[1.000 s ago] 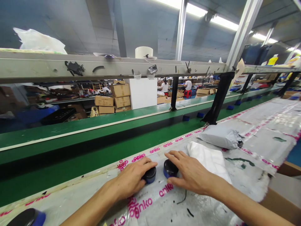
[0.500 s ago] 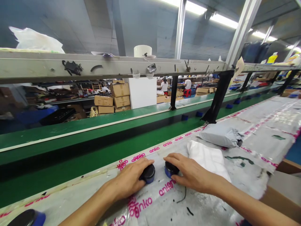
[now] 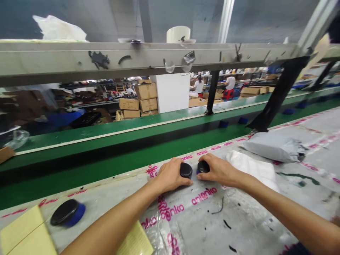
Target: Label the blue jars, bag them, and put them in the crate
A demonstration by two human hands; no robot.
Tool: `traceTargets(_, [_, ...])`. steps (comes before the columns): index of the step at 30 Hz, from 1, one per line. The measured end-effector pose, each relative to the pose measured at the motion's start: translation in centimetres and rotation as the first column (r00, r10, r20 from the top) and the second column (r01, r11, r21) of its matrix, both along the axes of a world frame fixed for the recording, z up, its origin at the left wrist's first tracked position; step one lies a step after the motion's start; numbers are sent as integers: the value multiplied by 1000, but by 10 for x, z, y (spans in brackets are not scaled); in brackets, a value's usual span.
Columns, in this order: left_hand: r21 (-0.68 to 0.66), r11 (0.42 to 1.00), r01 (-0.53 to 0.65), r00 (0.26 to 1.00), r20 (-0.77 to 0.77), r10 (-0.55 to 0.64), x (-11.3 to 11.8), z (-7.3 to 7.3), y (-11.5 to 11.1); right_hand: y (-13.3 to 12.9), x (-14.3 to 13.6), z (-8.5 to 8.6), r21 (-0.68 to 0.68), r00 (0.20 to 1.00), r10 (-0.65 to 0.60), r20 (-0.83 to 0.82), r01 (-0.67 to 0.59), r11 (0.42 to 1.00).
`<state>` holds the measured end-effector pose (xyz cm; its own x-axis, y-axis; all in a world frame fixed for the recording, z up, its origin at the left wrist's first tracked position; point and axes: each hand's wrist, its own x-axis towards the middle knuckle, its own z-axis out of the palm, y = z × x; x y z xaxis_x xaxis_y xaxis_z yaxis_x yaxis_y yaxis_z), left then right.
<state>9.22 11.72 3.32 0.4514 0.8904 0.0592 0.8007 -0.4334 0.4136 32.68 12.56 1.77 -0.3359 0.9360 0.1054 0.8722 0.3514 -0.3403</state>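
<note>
Two small round pieces with black tops and blue sides stand close together on the plastic-covered table [image 3: 202, 226]. My left hand [image 3: 171, 175] is curled round the left black-and-blue round piece [image 3: 186, 170], thumb in front and fingers behind. The right black-and-blue round piece [image 3: 203, 167] sits between the thumb and fingers of my right hand [image 3: 219, 170]. A narrow gap separates the two pieces. Farther left, a third black-and-blue round piece [image 3: 68, 212] lies tilted on the table. Folded white cloth or padding [image 3: 253, 170] lies just beyond my right hand.
A green conveyor belt [image 3: 127, 152] runs behind the table, carrying several dark blue pieces. A grey plastic bag [image 3: 272, 146] lies at the right. Yellow paper [image 3: 26, 233] is at lower left. A metal shelf beam [image 3: 143, 58] crosses above; a black post [image 3: 278, 94] stands at the right.
The view has shifted left and down, bringing in the yellow paper. Both hands have moved farther from me over the table, and the two round pieces are closer together.
</note>
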Motion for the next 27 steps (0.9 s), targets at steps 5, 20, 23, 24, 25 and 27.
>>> traceTargets(5, [14,995,103,989,102,-104,-34,23,-22,-35,-13,9,294,994,-6,-113,39,955])
traceTargets(20, [-354,915,-193,843,417,339,-136,29,-117,-132,-177,-18,-342,852,141,-504,-347,873])
traceTargets(23, [-485,874,-19,783,537,315,-129,11,-118,-117,-149,-1,-392,687,-41,-726,-364,845])
traceTargets(24, [-514,857,34,763,567,309,-122,6,-116,-113,-139,4,-390,636,-72,-768,-375,841])
traceTargets(25, [-538,840,73,751,583,309,-112,3,-115,-109,-130,8,-382,599,-85,-796,-389,839])
traceTargets(27, [-584,806,96,754,572,325,-89,-2,-112,-104,-112,13,-371,576,-86,-813,-399,839])
